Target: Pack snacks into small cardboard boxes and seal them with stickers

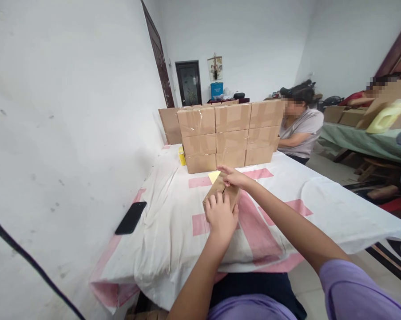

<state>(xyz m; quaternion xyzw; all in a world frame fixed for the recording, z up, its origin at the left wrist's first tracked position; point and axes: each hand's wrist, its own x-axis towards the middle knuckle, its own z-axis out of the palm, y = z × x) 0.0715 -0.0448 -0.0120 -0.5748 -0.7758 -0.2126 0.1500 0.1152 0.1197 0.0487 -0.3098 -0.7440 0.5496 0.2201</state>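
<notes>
A small cardboard box lies at an angle on the cloth-covered table in front of me, with a dark gap along the seam of its top flaps. My left hand grips its near end, fingers spread across the top and thumb down the right side. At the far end, my right hand holds the top by the flaps, its fingers partly bent. A pale yellow piece, perhaps paper, shows just beyond the box; its kind is unclear.
Stacked cardboard boxes stand across the table behind my hands. A black phone lies at left near the wall. A yellow item sits beside the stack. One person sits behind it; another works at a green-covered table with a yellow jug.
</notes>
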